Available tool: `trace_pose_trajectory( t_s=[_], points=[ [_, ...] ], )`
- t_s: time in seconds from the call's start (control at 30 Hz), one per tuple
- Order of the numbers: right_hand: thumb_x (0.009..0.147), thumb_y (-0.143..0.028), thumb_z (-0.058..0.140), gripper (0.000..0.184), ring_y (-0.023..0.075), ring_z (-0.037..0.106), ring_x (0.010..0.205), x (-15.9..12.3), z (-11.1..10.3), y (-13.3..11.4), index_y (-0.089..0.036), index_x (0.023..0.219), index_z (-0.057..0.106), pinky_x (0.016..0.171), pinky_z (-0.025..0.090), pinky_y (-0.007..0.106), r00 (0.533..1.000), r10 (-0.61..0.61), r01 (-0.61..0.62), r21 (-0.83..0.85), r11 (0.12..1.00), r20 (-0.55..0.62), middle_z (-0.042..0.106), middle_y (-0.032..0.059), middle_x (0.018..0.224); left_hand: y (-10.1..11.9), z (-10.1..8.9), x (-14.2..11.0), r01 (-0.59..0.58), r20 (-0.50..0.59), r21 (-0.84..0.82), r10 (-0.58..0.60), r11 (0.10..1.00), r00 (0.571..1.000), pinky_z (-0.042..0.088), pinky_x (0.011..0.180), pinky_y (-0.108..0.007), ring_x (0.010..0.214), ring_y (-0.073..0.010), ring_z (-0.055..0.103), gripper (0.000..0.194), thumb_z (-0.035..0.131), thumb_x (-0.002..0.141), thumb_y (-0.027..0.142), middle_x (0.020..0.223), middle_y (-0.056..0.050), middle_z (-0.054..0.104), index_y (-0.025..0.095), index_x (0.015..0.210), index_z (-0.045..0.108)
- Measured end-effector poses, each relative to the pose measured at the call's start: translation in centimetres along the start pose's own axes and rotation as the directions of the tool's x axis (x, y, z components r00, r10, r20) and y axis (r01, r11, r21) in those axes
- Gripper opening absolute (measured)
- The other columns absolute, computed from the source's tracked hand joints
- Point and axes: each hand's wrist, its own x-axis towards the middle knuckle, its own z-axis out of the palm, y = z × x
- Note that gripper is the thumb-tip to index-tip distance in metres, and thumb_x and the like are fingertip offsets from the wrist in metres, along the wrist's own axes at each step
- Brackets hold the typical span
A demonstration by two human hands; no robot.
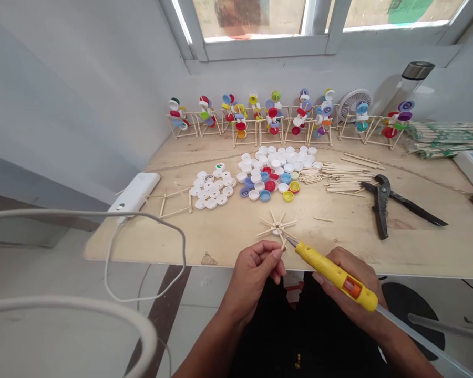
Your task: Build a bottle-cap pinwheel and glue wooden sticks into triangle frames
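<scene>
Pinched between the thumb and fingers of my left hand (260,268) is a short wooden stick (283,245) at the table's front edge. My right hand (355,278) is closed around a yellow hot-glue pen (327,268) with a clear glue stick (421,341) trailing from its back. The pen's metal tip (291,242) is close beside the stick; whether they touch I cannot tell. Just beyond my left fingers lies a star-shaped wheel of wooden sticks (271,229), spreading from a white cap at its centre.
White caps (212,190) and mixed coloured caps (270,186) lie mid-table, beside loose sticks (347,176). Black-handled pliers (382,205) rest at right. Finished cap-and-stick wheels on frames (274,126) line the back. A power strip (137,194) and white cable (173,226) are at left.
</scene>
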Motion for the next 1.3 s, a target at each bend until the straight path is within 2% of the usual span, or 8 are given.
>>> trace_pose_trajectory(
  t_s=[0.17,0.37,0.57,0.87,1.3],
  points=[
    [0.084,-0.026,0.058,0.013,0.0128,0.049,0.055,0.3,0.2,0.5,-0.019,0.074,0.053,0.052,0.035,0.027,0.979,-0.203,0.202,-0.042,0.978,-0.006,0.054,0.0001,0.059,0.1,-0.2,0.0,0.010,-0.001,-0.029,-0.010,1.000,1.000,0.033,0.048,-0.020,0.042,-0.0062,0.047,0.023,0.069,0.073,0.033,0.051,0.002,0.061,0.014,0.085,0.064],
    [0.084,-0.021,0.059,0.009,0.0139,0.049,0.056,0.3,0.3,0.9,-0.018,0.078,0.054,0.053,0.033,0.029,0.958,-0.287,0.286,-0.038,0.957,-0.025,0.055,0.0015,0.061,0.1,-0.3,0.0,0.018,0.012,-0.061,-0.017,0.998,1.000,0.033,0.048,-0.020,0.042,-0.0059,0.046,0.022,0.070,0.073,0.032,0.051,0.002,0.060,0.014,0.085,0.065],
    [0.085,-0.021,0.058,0.008,0.0140,0.048,0.057,0.1,0.1,1.2,-0.018,0.078,0.055,0.053,0.033,0.029,0.964,-0.265,0.265,-0.038,0.964,-0.012,0.055,0.0016,0.062,0.3,-0.3,-0.1,0.009,-0.019,-0.057,-0.011,0.998,1.000,0.034,0.047,-0.020,0.042,-0.0069,0.046,0.023,0.070,0.072,0.033,0.051,0.001,0.061,0.013,0.083,0.065],
    [0.084,-0.022,0.056,0.009,0.0132,0.049,0.056,0.0,0.1,0.8,-0.019,0.075,0.054,0.053,0.034,0.028,0.977,-0.212,0.212,-0.023,0.977,-0.008,0.054,0.0002,0.061,0.1,-0.3,0.0,-0.057,-0.089,0.058,0.062,0.997,0.994,0.039,0.048,-0.022,0.045,-0.0088,0.049,0.026,0.071,0.070,0.035,0.052,0.001,0.061,0.013,0.083,0.066],
    [0.085,-0.027,0.056,0.015,0.0114,0.045,0.054,0.1,0.3,0.9,-0.020,0.073,0.050,0.051,0.031,0.027,0.980,-0.199,0.199,-0.039,0.979,0.003,0.052,-0.0006,0.059,0.1,-0.4,0.0,-0.039,-0.078,0.041,0.042,0.998,0.996,0.037,0.048,-0.021,0.044,-0.0080,0.048,0.026,0.071,0.069,0.034,0.052,0.001,0.060,0.013,0.083,0.067]
  ],
)
